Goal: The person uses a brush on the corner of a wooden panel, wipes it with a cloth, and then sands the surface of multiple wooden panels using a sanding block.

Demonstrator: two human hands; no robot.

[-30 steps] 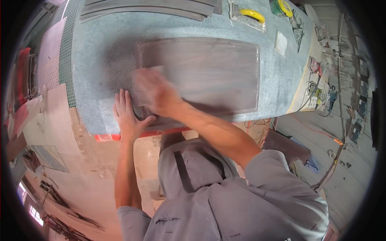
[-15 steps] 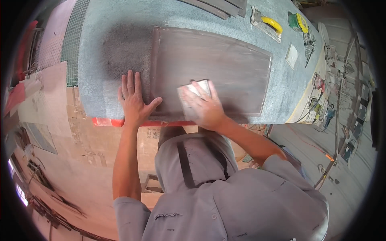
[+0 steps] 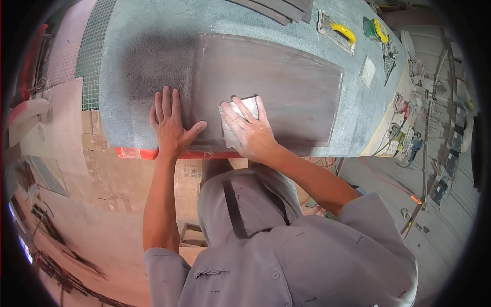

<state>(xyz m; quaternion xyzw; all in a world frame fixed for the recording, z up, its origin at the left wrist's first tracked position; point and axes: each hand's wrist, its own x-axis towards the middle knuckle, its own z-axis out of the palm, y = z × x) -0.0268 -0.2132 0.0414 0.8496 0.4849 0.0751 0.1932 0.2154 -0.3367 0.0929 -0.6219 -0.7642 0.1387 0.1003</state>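
Observation:
A flat, dark grey-brown rectangular panel (image 3: 286, 77) lies on the blue-grey padded tabletop. My left hand (image 3: 171, 128) rests flat with its fingers stretched out, on the padding at the panel's left edge. Its thumb reaches sideways over the panel's near left corner. Under my right hand (image 3: 253, 133) is a whitish sheet of sandpaper (image 3: 231, 134), pressed against the panel near its front edge. The fingers spread across the sheet and its upper edge shows between them. The sheet's underside is hidden.
A sanding tool with a yellow handle (image 3: 342, 33), a green and yellow tape measure (image 3: 376, 30) and a small white sheet (image 3: 367, 71) lie at the far right. More dark panels (image 3: 279, 7) sit along the back. Green mesh (image 3: 94, 61) borders the table's left.
My right hand and the sandpaper have slid slightly left over the panel, and the hand's motion blur is gone. The left hand keeps its place.

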